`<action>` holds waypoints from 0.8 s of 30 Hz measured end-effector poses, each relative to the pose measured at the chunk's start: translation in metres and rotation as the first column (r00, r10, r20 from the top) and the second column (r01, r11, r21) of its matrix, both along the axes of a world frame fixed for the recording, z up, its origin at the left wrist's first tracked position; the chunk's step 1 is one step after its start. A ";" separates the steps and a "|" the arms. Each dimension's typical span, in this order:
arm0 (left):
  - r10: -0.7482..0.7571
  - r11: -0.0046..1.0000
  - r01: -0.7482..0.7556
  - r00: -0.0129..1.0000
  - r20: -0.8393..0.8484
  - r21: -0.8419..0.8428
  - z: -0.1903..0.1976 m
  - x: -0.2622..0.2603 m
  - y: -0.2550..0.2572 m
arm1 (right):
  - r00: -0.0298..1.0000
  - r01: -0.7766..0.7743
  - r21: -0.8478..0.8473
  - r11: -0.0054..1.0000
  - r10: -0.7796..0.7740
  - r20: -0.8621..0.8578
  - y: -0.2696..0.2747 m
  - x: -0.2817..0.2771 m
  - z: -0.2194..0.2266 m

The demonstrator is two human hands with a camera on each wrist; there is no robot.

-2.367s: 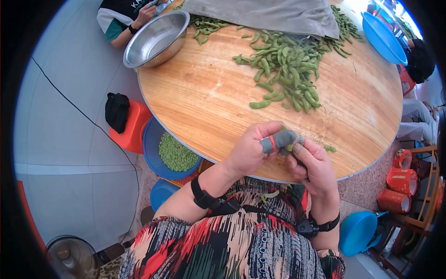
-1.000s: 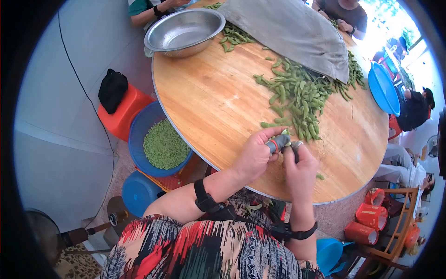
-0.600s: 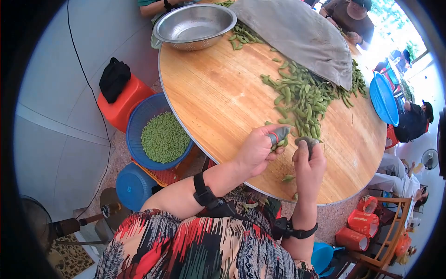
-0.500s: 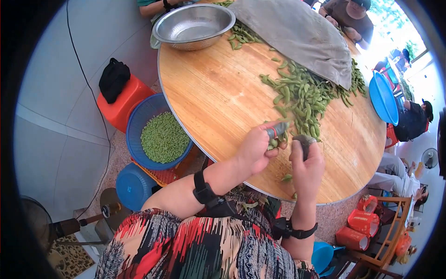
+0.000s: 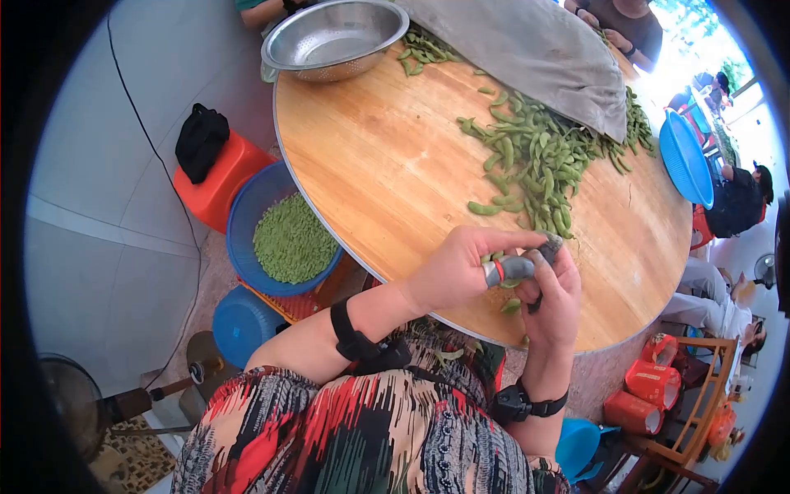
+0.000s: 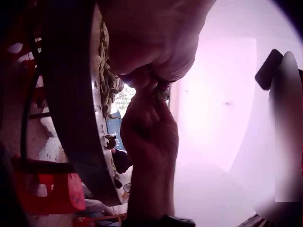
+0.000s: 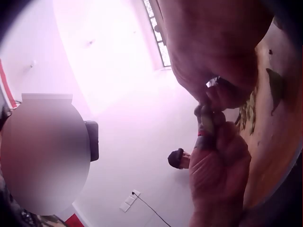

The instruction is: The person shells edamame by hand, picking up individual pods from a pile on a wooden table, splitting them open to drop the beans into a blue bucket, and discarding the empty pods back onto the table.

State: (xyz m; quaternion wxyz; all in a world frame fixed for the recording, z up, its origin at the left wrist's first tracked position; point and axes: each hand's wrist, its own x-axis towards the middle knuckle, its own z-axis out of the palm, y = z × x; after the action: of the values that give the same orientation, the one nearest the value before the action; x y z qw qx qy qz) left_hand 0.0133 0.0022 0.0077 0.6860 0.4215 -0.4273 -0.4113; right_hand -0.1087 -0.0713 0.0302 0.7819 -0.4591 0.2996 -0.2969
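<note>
Both hands meet over the near part of the round wooden table [image 5: 370, 181]. My left hand [image 5: 457, 267] has a grey cover with a red band on its thumb and curls round green edamame pieces. An edamame pod [image 7: 207, 120] shows at its fingertips in the right wrist view, with the right fingers right at it. My right hand [image 5: 558, 296], also wearing grey finger covers, pinches at this pod; its fingertips are partly hidden. Beyond the hands lies a loose pile of edamame pods [image 5: 539, 169]. One loose pod [image 5: 511, 305] lies on the table just below the hands.
A steel colander [image 5: 333, 41] stands at the table's back left. A grey cloth [image 5: 527, 58] covers more pods. Left of the table, a blue basket [image 5: 239, 247] holds shelled beans, near a red stool [image 5: 216, 189]. A blue basin [image 5: 685, 160] stands at the right; other people sit around.
Half a second ago the hands were apart, with the left holding green pieces; now they have come together at the fingertips. The head view has shifted slightly.
</note>
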 end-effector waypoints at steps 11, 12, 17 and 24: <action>0.261 0.963 -0.189 0.836 0.483 -0.193 0.004 -0.003 0.009 | 0.960 -0.057 0.394 0.917 -0.058 0.273 0.004 0.003 -0.010; 0.262 0.964 -0.192 0.822 0.506 -0.186 0.007 0.000 0.010 | 0.960 -0.054 0.397 0.916 -0.061 0.272 0.004 0.006 -0.005; 0.449 0.852 -0.524 0.728 0.517 -0.001 0.009 0.048 0.056 | 0.814 -0.489 -0.715 0.499 -0.034 -0.580 -0.004 0.000 0.001; 0.720 0.438 -0.866 0.498 0.483 0.240 -0.096 0.195 0.183 | 0.683 -0.578 -0.638 0.509 -0.126 -0.720 -0.018 0.022 0.016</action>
State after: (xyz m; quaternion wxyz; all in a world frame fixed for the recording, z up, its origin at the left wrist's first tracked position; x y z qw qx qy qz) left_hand 0.2083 0.1855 -0.0881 0.6023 0.7790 -0.1669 -0.0503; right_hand -0.0864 -0.0896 0.0463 0.3276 -0.8846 0.3187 -0.0923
